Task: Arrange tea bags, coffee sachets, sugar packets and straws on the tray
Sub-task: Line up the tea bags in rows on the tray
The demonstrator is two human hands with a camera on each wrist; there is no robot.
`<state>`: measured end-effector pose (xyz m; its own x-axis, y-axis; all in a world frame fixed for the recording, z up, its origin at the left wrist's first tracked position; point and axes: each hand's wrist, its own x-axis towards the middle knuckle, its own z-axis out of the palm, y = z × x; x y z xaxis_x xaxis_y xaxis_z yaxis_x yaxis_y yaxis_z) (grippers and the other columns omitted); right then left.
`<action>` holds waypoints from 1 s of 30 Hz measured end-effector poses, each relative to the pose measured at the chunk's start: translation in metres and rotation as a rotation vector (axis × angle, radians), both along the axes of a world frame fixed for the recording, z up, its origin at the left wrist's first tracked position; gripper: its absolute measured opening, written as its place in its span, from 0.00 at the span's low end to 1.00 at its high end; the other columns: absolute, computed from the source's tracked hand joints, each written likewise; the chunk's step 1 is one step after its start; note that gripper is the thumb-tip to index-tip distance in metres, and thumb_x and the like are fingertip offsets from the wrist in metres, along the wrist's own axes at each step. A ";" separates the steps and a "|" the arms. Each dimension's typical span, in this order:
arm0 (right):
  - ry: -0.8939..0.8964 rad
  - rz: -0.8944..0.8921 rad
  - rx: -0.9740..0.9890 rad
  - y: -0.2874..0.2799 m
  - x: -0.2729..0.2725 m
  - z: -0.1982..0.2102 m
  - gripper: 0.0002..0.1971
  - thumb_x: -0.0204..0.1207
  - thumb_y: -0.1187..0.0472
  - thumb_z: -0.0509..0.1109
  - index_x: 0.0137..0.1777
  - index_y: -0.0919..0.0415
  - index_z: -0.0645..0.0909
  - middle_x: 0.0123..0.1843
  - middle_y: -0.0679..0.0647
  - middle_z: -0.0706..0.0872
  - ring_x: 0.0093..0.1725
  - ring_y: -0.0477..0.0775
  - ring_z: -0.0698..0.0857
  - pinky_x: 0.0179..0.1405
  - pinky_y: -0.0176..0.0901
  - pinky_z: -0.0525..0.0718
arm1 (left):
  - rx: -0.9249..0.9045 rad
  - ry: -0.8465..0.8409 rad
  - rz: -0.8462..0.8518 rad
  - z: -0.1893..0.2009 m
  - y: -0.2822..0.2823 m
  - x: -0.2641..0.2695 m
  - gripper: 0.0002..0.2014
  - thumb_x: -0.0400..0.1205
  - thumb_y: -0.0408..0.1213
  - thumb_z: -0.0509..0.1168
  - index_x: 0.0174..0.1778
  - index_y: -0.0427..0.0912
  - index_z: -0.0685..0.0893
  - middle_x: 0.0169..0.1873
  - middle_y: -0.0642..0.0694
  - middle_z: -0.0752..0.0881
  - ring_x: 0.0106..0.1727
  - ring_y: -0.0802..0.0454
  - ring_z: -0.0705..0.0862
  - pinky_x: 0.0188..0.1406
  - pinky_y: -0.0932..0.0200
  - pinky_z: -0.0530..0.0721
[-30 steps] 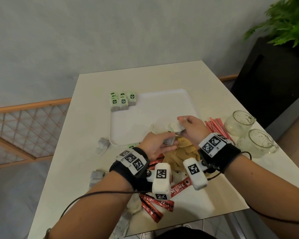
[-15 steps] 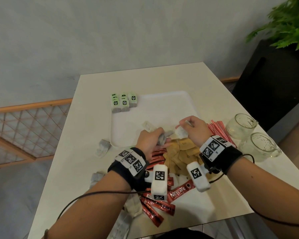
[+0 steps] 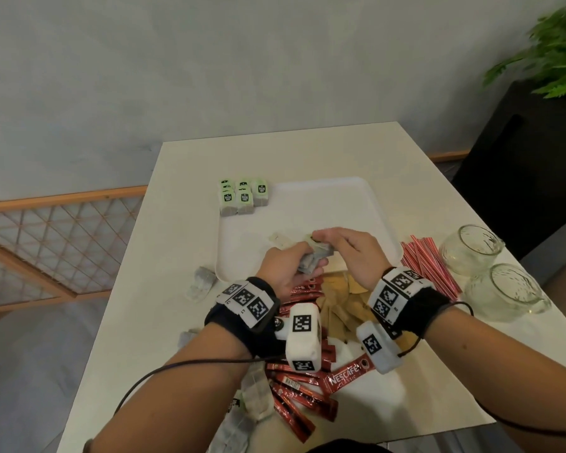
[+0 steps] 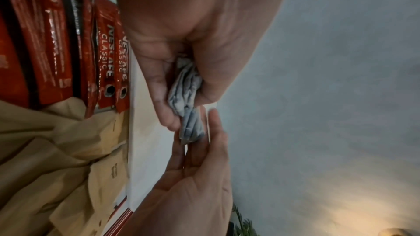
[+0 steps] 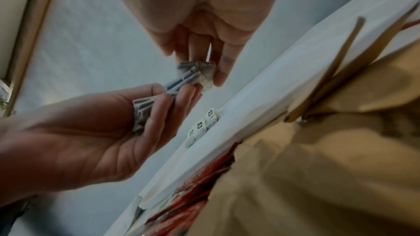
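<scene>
My left hand (image 3: 303,268) grips a small stack of grey tea bags (image 3: 309,266) just above the near edge of the white tray (image 3: 324,204). My right hand (image 3: 327,245) meets it from the right and pinches the top tea bag (image 5: 200,72) of that stack between thumb and fingers. Several tea bags with green tags (image 3: 242,196) lie in rows at the tray's far left corner. Brown sugar packets (image 3: 340,304) and red coffee sachets (image 3: 303,395) lie heaped under my wrists. Red-striped straws (image 3: 425,263) lie right of the tray.
Two empty glass jars (image 3: 471,248) (image 3: 504,292) stand at the table's right edge beyond the straws. Loose tea bags (image 3: 200,282) lie on the table left of the tray, and more sit near the front edge (image 3: 254,395). A white tag (image 3: 280,239) lies on the tray.
My hands have come together: the right hand brought its tea bag leftwards onto the stack held in the left hand, which rose slightly over the tray's near edge.
</scene>
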<state>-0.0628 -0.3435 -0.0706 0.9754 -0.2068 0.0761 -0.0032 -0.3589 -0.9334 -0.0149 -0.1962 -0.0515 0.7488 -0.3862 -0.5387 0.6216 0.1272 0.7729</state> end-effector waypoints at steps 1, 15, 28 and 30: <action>-0.006 -0.003 -0.003 0.001 0.002 0.000 0.12 0.85 0.57 0.62 0.63 0.47 0.84 0.55 0.41 0.91 0.56 0.36 0.86 0.61 0.35 0.81 | -0.015 -0.002 0.019 0.000 0.002 0.002 0.07 0.84 0.29 0.65 0.49 0.27 0.83 0.42 0.32 0.90 0.40 0.46 0.91 0.37 0.58 0.91; 0.068 0.056 -0.104 0.017 0.068 0.000 0.02 0.75 0.58 0.76 0.47 0.51 0.87 0.42 0.51 0.90 0.43 0.50 0.87 0.46 0.39 0.83 | 0.301 -0.350 0.016 -0.011 0.037 0.040 0.06 0.78 0.32 0.74 0.43 0.42 0.82 0.35 0.42 0.88 0.35 0.48 0.89 0.33 0.56 0.89; 0.299 -0.045 0.005 0.027 0.165 -0.025 0.06 0.72 0.61 0.79 0.47 0.62 0.90 0.38 0.56 0.91 0.37 0.52 0.88 0.47 0.44 0.90 | 0.328 -0.284 0.178 -0.033 0.075 0.109 0.07 0.81 0.34 0.72 0.50 0.34 0.85 0.39 0.37 0.89 0.34 0.48 0.88 0.34 0.53 0.90; 0.352 -0.081 0.039 0.024 0.181 -0.028 0.07 0.74 0.65 0.77 0.50 0.67 0.89 0.37 0.57 0.89 0.34 0.52 0.87 0.43 0.42 0.91 | 0.324 -0.287 0.206 -0.035 0.082 0.123 0.07 0.81 0.34 0.71 0.50 0.35 0.86 0.39 0.37 0.90 0.37 0.47 0.89 0.34 0.53 0.91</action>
<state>0.1182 -0.3191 -0.0988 0.9207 -0.2806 -0.2713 -0.3542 -0.3085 -0.8828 0.1079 -0.1145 -0.0861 0.9283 -0.0607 -0.3669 0.3643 -0.0503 0.9299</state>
